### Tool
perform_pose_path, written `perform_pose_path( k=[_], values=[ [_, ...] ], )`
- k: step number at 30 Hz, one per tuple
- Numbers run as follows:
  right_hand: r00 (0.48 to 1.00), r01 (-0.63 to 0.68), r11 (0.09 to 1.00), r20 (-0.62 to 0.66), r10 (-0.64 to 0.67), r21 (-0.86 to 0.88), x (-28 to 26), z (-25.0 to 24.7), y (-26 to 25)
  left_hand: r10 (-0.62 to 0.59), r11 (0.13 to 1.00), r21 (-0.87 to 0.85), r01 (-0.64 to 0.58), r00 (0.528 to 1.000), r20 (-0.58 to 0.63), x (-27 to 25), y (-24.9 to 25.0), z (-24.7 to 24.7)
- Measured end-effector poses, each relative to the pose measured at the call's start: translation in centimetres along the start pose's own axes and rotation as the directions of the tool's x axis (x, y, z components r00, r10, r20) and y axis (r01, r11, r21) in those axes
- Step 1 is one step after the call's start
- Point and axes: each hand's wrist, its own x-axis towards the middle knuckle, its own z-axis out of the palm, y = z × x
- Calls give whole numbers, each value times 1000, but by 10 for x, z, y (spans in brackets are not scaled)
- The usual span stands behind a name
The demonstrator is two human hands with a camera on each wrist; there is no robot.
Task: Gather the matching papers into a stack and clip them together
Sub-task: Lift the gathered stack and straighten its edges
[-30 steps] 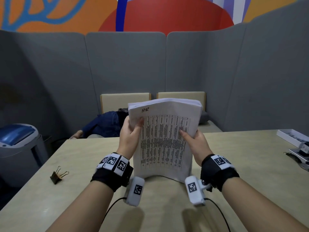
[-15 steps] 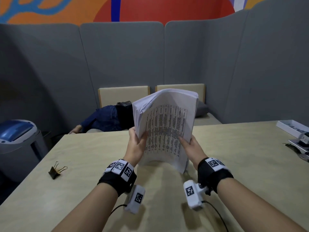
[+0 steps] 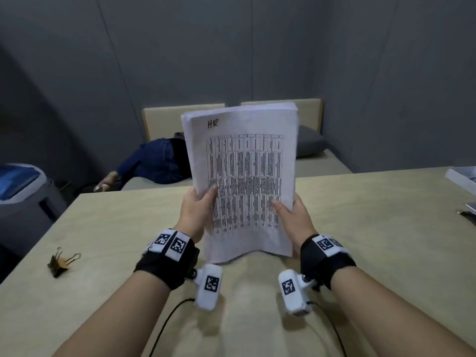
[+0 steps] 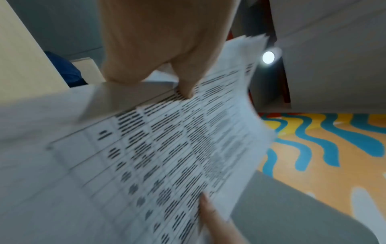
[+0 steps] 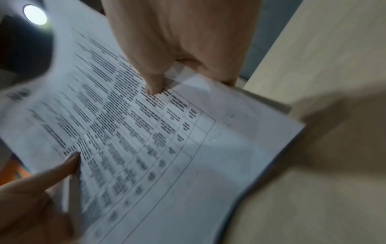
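Observation:
A thick stack of white papers (image 3: 244, 161) with a printed table and a handwritten "HR" at its top stands upright on its bottom edge on the table (image 3: 373, 228). My left hand (image 3: 198, 207) grips its left edge, thumb on the front sheet. On the right edge my right hand (image 3: 288, 215) holds it the same way. The left wrist view shows the papers (image 4: 167, 148) under my left thumb (image 4: 185, 82), and the right wrist view shows the papers (image 5: 146, 132) under my right thumb (image 5: 154, 82). A black binder clip (image 3: 61, 261) lies on the table at the left.
A white tray (image 3: 461, 176) and a dark item sit at the table's right edge. Behind the table are a bench with a blue garment (image 3: 154, 161) and a grey cushion (image 3: 309, 145). A grey and blue bin (image 3: 20, 191) stands at the left.
The stack, twisted and lifted half a second ago, now faces me squarely with its bottom edge on the table. Both hands keep their grip. My head has tilted down.

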Motion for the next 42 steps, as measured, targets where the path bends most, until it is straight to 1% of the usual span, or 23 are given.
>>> perform_pose_path(
  k=[2, 4, 6, 8, 10, 12, 14, 17, 18, 19, 21, 22, 24, 27, 30, 32, 33, 34, 36, 37, 38, 40, 42],
  values=[
    [999, -31, 996, 25, 34, -85, 19, -8, -4, -156, 988, 15, 156, 987, -34, 17, -7, 2],
    [988, -109, 976, 91, 128, -189, 35, -14, -5, -359, 933, -6, 359, 931, -67, 21, -21, 6],
    [970, -121, 908, 145, 193, -401, 51, -17, -1, -577, 817, -44, 576, 814, -62, 15, -37, 12],
    [941, -73, 784, 217, 258, -616, 63, -19, 3, -755, 655, -19, 756, 653, -58, 0, -52, 19],
    [895, -24, 668, 281, 346, -744, 71, -20, 4, -857, 512, 5, 859, 511, -69, -18, -59, 28],
    [878, -18, 550, 250, 408, -835, 80, -22, -1, -905, 419, -7, 908, 417, -83, -28, -63, 36],
    [903, -90, 450, 118, 413, -888, 88, -32, -8, -910, 412, -88, 907, 404, -95, -31, -68, 43],
    [904, -346, 513, -133, 406, -785, 80, -54, -5, -906, 422, -242, 874, 414, -86, -33, -75, 56],
    [855, -441, 507, -176, 487, -740, 69, -77, -4, -923, 383, -281, 880, 372, -93, -43, -79, 76],
    [823, -507, 523, -204, 530, -685, 58, -81, 0, -920, 393, -271, 879, 378, -109, -42, -78, 80],
    [714, -645, 520, -198, 672, -560, 33, -88, 7, -938, 344, -336, 877, 336, -84, -49, -81, 87],
    [665, -690, 504, -180, 725, -520, 29, -89, 7, -942, 331, -355, 874, 329, -68, -49, -86, 91],
    [625, -712, 480, -151, 766, -513, 30, -93, 9, -941, 321, -366, 873, 339, -16, -53, -80, 106],
    [631, -698, 475, -145, 762, -536, 41, -101, 15, -930, 349, -364, 864, 366, -23, -58, -65, 111],
    [647, -649, 466, -112, 755, -601, 45, -107, 16, -900, 418, -181, 890, 378, -218, -49, -69, 76],
    [644, -616, 447, -88, 760, -649, 43, -109, 14, -800, 406, 28, 913, 370, -473, -45, -52, 50],
    [649, -602, 448, -78, 757, -661, 41, -110, 14, -692, 413, 137, 900, 408, -595, -40, -40, 39],
    [656, -592, 458, -67, 751, -663, 41, -111, 12, -574, 426, 249, 870, 472, -669, -33, -31, 27],
    [677, -582, 479, -65, 733, -657, 40, -110, 9, -444, 468, 432, 771, 628, -639, -11, -23, 7],
    [694, -577, 494, -71, 717, -650, 39, -109, 8, -457, 477, 495, 726, 686, -566, 1, -26, 0],
    [704, -576, 505, -76, 706, -642, 39, -109, 8, -506, 487, 522, 700, 713, -485, 10, -29, -3],
    [717, -581, 535, -74, 694, -613, 38, -108, 10, -614, 479, 505, 718, 685, -392, 20, -31, -2],
    [706, -620, 553, -88, 703, -556, 38, -108, 12, -648, 447, 545, 709, 677, -349, 24, -34, 5]
  ],
)
